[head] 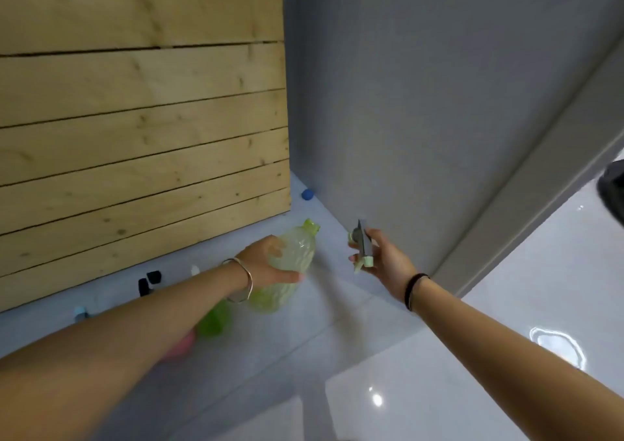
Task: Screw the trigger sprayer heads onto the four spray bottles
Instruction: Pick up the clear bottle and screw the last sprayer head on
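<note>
My left hand (266,261) grips a pale yellow-green ribbed spray bottle (293,255), tilted with its open neck pointing up and away. To its right, a short gap off, my right hand (381,258) holds a grey and light-green trigger sprayer head (363,246). Behind my left forearm lie a bright green bottle (212,322) and a pink bottle (180,346), both partly hidden and blurred. A black sprayer head (148,282) and a light blue one (81,312) rest by the wooden panel.
A wooden plank panel (141,130) stands at the left, a grey wall (422,103) behind. A small blue round thing (307,194) sits in the corner. The grey floor strip (324,305) meets glossy white tiles (506,356) at the right. A dark object (613,187) pokes in at the right edge.
</note>
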Action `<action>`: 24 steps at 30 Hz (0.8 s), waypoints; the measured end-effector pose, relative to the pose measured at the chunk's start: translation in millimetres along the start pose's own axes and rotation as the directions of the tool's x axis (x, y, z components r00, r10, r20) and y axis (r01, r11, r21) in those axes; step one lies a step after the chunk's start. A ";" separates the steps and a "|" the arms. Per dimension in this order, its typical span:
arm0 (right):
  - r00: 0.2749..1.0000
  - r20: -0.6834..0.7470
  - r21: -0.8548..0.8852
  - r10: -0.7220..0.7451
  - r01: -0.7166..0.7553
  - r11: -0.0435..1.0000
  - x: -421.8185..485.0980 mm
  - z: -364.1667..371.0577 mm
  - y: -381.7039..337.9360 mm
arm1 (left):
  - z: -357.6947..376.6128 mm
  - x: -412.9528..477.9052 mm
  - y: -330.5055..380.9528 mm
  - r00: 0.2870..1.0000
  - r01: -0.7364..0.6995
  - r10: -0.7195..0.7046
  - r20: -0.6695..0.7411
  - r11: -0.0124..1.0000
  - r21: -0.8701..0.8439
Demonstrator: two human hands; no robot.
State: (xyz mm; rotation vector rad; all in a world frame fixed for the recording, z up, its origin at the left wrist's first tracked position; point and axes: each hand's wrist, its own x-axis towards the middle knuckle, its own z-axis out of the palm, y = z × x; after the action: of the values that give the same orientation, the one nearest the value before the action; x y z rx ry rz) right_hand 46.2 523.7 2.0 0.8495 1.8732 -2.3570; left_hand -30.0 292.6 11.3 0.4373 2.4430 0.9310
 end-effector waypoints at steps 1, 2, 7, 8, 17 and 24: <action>1.000 0.015 0.034 0.004 -0.005 0.999 -7.3 5.7 -14.1 | -7.3 -9.2 4.4 1.000 -0.003 0.003 -0.016 1.000 -0.019; 1.000 0.027 0.067 -0.004 0.002 0.998 -18.0 13.1 -30.5 | -17.4 -22.3 10.9 0.999 -0.014 0.012 -0.038 0.999 -0.040; 0.996 0.059 0.127 -0.071 0.063 0.990 -56.2 47.8 -79.3 | -45.9 -69.1 25.0 0.991 -0.048 0.032 -0.133 0.992 -0.118; 0.993 0.070 0.138 -0.095 0.085 0.987 -64.1 55.9 -85.3 | -51.3 -79.1 25.5 0.988 -0.050 0.031 -0.148 0.991 -0.128; 0.981 0.158 0.330 -0.112 0.054 0.942 -108.6 95.4 -85.7 | -69.3 -132.2 -15.3 0.975 -0.043 0.013 -0.223 0.990 -0.133; 0.948 0.270 0.418 -0.171 0.045 0.908 -127.8 92.1 -97.6 | -93.4 -144.1 -41.5 0.956 0.029 -0.066 -0.285 0.991 -0.134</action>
State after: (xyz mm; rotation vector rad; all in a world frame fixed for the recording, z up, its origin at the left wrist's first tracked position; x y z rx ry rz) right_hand 85.5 427.5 155.6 0.3628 1.3689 -2.8069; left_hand 33.9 148.1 90.3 0.2065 2.6171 1.1969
